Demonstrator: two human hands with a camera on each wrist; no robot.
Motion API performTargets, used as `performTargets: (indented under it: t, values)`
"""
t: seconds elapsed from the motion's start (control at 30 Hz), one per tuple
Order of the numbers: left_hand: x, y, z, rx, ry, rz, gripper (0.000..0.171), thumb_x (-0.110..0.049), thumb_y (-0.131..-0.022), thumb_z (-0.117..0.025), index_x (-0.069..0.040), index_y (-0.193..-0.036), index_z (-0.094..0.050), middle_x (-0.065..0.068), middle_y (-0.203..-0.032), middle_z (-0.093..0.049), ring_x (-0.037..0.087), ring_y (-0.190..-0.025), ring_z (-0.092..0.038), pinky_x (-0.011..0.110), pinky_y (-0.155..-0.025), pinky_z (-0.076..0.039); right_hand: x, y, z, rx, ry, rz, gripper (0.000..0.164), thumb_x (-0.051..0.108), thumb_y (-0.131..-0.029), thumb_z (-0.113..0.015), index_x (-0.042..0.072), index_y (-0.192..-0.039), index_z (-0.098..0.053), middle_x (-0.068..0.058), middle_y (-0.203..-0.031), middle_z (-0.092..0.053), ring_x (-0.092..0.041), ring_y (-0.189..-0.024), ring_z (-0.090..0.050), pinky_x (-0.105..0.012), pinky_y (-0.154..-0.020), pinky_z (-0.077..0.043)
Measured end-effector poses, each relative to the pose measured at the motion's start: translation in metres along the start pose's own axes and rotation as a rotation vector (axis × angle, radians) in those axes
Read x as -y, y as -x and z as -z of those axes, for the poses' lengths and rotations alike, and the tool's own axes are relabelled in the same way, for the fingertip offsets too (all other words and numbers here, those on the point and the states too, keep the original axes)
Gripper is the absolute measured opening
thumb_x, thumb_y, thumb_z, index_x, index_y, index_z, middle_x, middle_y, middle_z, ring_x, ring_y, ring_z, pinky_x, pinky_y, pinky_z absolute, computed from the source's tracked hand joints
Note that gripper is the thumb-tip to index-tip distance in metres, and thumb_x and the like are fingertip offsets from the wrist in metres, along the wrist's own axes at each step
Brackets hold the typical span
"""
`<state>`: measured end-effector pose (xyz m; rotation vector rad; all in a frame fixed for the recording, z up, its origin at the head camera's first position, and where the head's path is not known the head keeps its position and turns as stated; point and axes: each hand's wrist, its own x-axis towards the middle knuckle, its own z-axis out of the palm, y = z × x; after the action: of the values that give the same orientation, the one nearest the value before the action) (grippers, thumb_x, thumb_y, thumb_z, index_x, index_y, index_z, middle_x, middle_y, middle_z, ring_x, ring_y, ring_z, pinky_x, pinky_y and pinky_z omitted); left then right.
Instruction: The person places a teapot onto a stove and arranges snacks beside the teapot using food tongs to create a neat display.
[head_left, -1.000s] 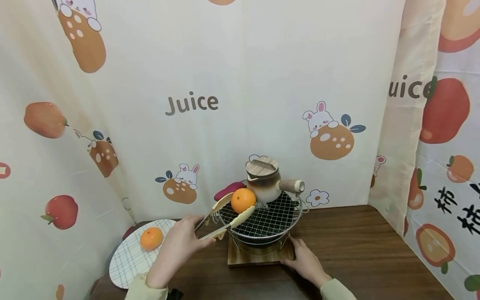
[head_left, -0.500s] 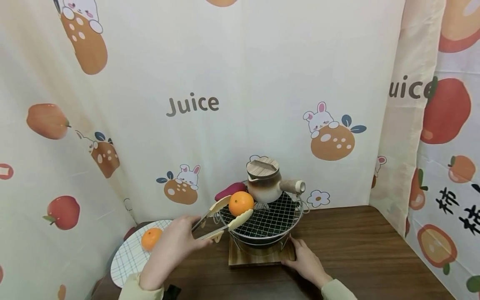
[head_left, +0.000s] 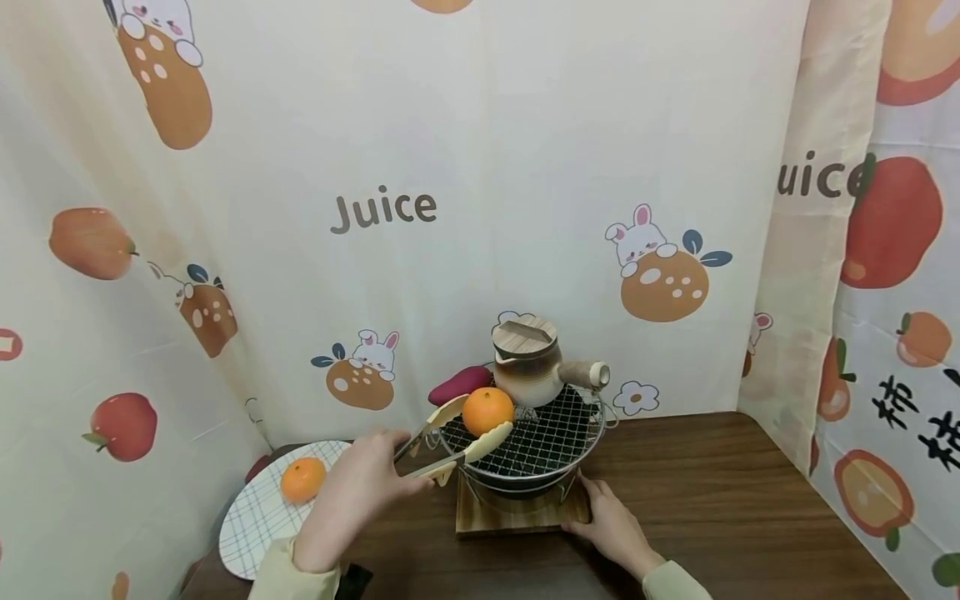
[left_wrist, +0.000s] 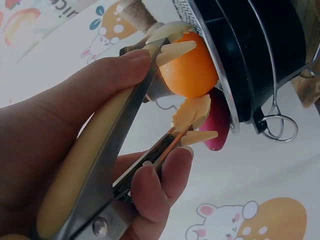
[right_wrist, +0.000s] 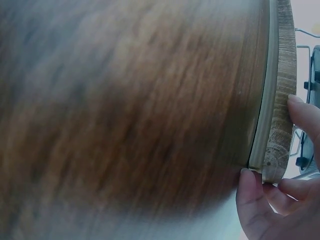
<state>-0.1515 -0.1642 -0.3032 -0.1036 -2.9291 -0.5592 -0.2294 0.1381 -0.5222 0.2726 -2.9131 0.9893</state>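
My left hand point(head_left: 363, 492) grips yellow-tipped tongs point(head_left: 480, 447), their two tips on either side of an orange point(head_left: 488, 411). In the left wrist view one tong tip overlaps the orange point(left_wrist: 192, 70), while the other stands slightly apart from it. The orange is at the front left of a round wire grill rack point(head_left: 543, 437), apparently on the mesh. Behind it lie a purple sweet potato point(head_left: 459, 385) and a lidded clay pot point(head_left: 528, 379) with a side handle. My right hand point(head_left: 613, 525) holds the right front corner of the wooden board point(head_left: 502, 518) under the grill.
To the left, a second orange point(head_left: 302, 480) rests on a round plate point(head_left: 251, 521) with a checked pattern. The brown wooden table point(head_left: 697, 492) extends right of the board. A printed curtain point(head_left: 487, 167) hangs close behind the grill.
The orange and the tongs have come down slightly, shifting a little left and then back right. My right hand has stayed at the board.
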Motion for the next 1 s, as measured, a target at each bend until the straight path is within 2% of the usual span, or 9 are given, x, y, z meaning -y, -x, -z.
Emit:
performTargets:
  t: [0.43, 0.63, 0.8, 0.9, 1.0]
  values:
    - [0.004, 0.003, -0.003, -0.033, 0.021, 0.017, 0.038, -0.033, -0.062, -0.087, -0.018, -0.092, -0.068, -0.005, -0.077, -0.061, 0.011, -0.065, -0.05, 0.028, -0.057, -0.04, 0.001, 0.001, 0.001, -0.009, 0.006, 0.008, 0.089, 0.04, -0.07, -0.083, -0.006, -0.137, -0.047, -0.022, -0.13, -0.054, -0.038, -0.111, -0.06, -0.051, -0.082, -0.052]
    - [0.007, 0.009, 0.001, -0.106, 0.067, 0.025, 0.051, -0.037, -0.061, -0.088, -0.017, -0.104, -0.068, -0.002, -0.086, -0.064, 0.01, -0.072, -0.053, 0.029, -0.063, -0.044, -0.001, 0.0, -0.001, -0.015, 0.005, 0.011, 0.089, 0.041, -0.07, -0.083, -0.005, -0.137, -0.047, -0.021, -0.129, -0.054, -0.037, -0.112, -0.06, -0.051, -0.082, -0.052]
    - [0.015, 0.017, 0.005, -0.156, 0.142, 0.076, 0.06, -0.038, -0.062, -0.089, -0.017, -0.114, -0.066, 0.005, -0.097, -0.064, 0.009, -0.068, -0.055, 0.024, -0.06, -0.044, -0.003, 0.0, -0.002, -0.014, 0.006, 0.005, 0.088, 0.041, -0.07, -0.083, -0.004, -0.137, -0.048, -0.021, -0.13, -0.054, -0.037, -0.112, -0.06, -0.051, -0.083, -0.052]
    - [0.022, 0.021, 0.008, -0.186, 0.153, 0.096, 0.073, -0.04, -0.062, -0.088, -0.012, -0.125, -0.063, 0.009, -0.106, -0.065, 0.011, -0.072, -0.057, 0.024, -0.062, -0.044, -0.002, -0.001, -0.001, -0.01, 0.014, 0.015, 0.089, 0.041, -0.07, -0.083, -0.005, -0.137, -0.047, -0.022, -0.13, -0.054, -0.038, -0.111, -0.06, -0.051, -0.082, -0.052]
    - [0.031, 0.024, 0.011, -0.221, 0.123, 0.103, 0.082, -0.043, -0.063, -0.088, -0.006, -0.13, -0.059, 0.011, -0.105, -0.065, 0.013, -0.074, -0.058, 0.027, -0.064, -0.045, -0.001, 0.0, -0.001, -0.009, 0.021, 0.013, 0.089, 0.042, -0.07, -0.083, -0.005, -0.137, -0.047, -0.022, -0.13, -0.054, -0.038, -0.111, -0.06, -0.051, -0.081, -0.052]
